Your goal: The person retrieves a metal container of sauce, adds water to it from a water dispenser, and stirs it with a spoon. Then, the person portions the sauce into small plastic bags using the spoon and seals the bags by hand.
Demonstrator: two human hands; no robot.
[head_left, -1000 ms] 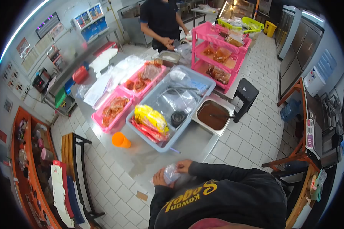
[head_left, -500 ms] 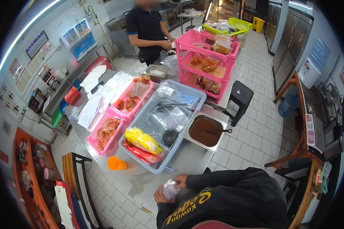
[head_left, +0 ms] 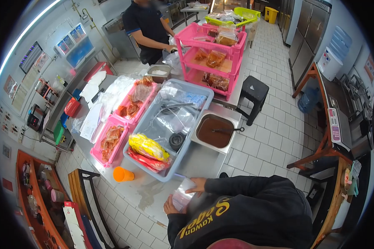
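Observation:
My left hand (head_left: 170, 206) and my right hand (head_left: 197, 186) are at the near edge of the metal table, on either side of a clear plastic packet (head_left: 181, 196). The left fingers are closed on its lower left edge, and the right fingers press its upper right side. What the packet contains, if anything, is too small to tell. Beyond my hands lies a grey-blue tub (head_left: 167, 177) with plastic bags, a dark round object (head_left: 177, 141) and yellow and red packages (head_left: 148, 148). An orange cup (head_left: 123, 174) stands to the left.
A steel pan of brown sauce (head_left: 215, 130) with a ladle sits right of the tub. Pink baskets (head_left: 109, 141) hold orange-red bagged food. A pink rack (head_left: 210, 58) stands behind. Another person (head_left: 147, 31) works at the far side. A black stool (head_left: 254, 93) is on the floor.
The plastic packet is now spread flatter between my hands, which sit slightly farther apart. The whole view has shifted a little. The other person's hands have moved down to a plastic bag.

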